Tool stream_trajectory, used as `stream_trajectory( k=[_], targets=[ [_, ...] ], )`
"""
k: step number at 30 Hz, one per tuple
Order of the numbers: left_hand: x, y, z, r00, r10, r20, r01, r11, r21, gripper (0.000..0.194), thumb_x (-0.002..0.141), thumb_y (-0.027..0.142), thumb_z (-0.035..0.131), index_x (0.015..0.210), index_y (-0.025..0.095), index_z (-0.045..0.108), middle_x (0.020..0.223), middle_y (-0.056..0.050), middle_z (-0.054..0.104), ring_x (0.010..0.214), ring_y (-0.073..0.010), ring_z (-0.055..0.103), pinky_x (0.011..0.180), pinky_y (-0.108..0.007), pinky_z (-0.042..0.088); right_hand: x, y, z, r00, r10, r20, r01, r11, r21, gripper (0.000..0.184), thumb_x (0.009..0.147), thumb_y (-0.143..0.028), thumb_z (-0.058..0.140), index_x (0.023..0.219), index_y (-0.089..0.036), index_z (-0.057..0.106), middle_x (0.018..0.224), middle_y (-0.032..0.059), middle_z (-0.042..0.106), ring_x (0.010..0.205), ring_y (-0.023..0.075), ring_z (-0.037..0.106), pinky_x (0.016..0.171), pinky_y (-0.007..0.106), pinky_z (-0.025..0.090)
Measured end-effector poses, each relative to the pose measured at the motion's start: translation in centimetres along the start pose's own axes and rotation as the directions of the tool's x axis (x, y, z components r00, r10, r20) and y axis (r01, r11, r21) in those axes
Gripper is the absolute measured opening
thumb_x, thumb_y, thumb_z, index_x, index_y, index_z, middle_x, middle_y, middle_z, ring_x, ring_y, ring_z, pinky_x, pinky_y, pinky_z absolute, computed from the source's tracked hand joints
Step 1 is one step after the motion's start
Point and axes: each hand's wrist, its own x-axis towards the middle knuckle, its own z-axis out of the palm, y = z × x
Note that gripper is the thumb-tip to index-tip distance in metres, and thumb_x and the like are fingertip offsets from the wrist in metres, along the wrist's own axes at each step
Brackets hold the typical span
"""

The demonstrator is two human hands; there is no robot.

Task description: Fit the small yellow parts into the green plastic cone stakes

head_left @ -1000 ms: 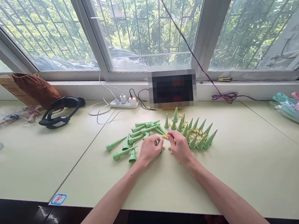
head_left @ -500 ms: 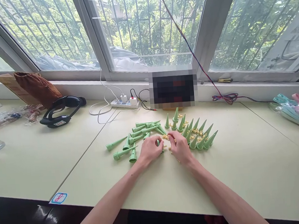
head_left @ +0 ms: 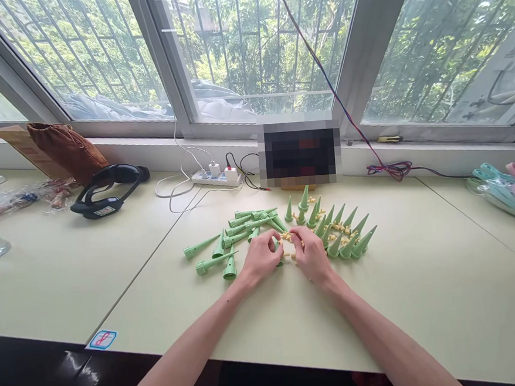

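Note:
My left hand (head_left: 262, 257) is closed, its fingers curled around a green plastic plant-watering spike (head_left: 279, 257) that is mostly hidden by them. Just to its right, my right hand (head_left: 310, 253) has thumb and fingers pinched together; what sits between them is hidden. Small yellow valve pieces (head_left: 286, 236) lie between the two hands, close to the right fingertips. Left of my left hand, several green spikes (head_left: 212, 265) lie in a loose heap, a few standing on their caps. Behind and right of my right hand, several spikes (head_left: 348, 246) stand point up, with yellow valves among them.
A power strip (head_left: 216, 177) with white plugs and cables lies at the back, beside a blurred dark screen (head_left: 299, 155). Black headgear (head_left: 107, 192) and a brown pouch (head_left: 64, 150) are at left. Bagged teal and pink items (head_left: 511, 190) lie at right, near a tangled cable (head_left: 390, 171).
The view has shifted slightly. My hands stay in nearly the same place, with only small finger movements; the yellow stub by my left fingertips now shows less.

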Motion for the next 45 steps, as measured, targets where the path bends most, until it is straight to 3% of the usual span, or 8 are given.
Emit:
stream_trajectory(
  k=[12,24,34,45],
  targets=[
    [-0.12,0.07,0.05,0.999,-0.052,-0.006,0.052,0.998,0.022,0.021,0.079,0.026,0.054,0.099,0.022,0.057,0.058,0.005,0.052,0.054,-0.0137,0.050,0.054,-0.025,0.034,-0.04,-0.02,-0.03,1.000,-0.004,-0.012,0.004,1.000,0.014,0.024,0.099,-0.025,0.037,0.098,-0.018,0.059,0.092,0.0081,0.063,0.081,0.0208,0.059,0.073,0.031,0.045],
    [0.34,-0.02,0.15,0.971,-0.105,-0.217,0.056,0.973,-0.222,0.026,0.085,0.031,0.054,0.108,0.021,0.049,0.067,0.005,0.052,0.051,-0.0101,0.052,0.053,-0.023,0.040,-0.09,-0.22,-0.09,0.999,-0.041,0.005,0.041,0.999,0.032,0.022,0.099,-0.024,0.039,0.098,-0.019,0.061,0.085,0.0047,0.061,0.075,0.0177,0.056,0.067,0.028,0.044],
    [0.33,0.42,0.10,0.970,-0.131,-0.204,0.051,0.933,-0.357,0.038,0.085,0.035,0.057,0.118,0.020,0.048,0.074,0.003,0.053,0.054,-0.0092,0.055,0.050,-0.021,0.044,-0.12,-0.25,0.01,0.998,-0.054,0.022,0.053,0.996,0.076,0.020,0.098,-0.024,0.043,0.098,-0.020,0.062,0.089,0.0055,0.064,0.079,0.0186,0.059,0.067,0.028,0.045],
    [0.74,0.47,-0.32,0.955,-0.289,-0.062,0.194,0.770,-0.607,0.042,0.080,0.040,0.065,0.114,0.016,0.059,0.084,-0.002,0.057,0.061,-0.0095,0.057,0.044,-0.017,0.041,-0.26,-0.62,-0.04,0.997,-0.069,0.021,0.065,0.987,0.150,0.019,0.098,-0.027,0.046,0.099,-0.020,0.063,0.089,0.0051,0.064,0.076,0.0165,0.059,0.060,0.026,0.045]
  ],
)
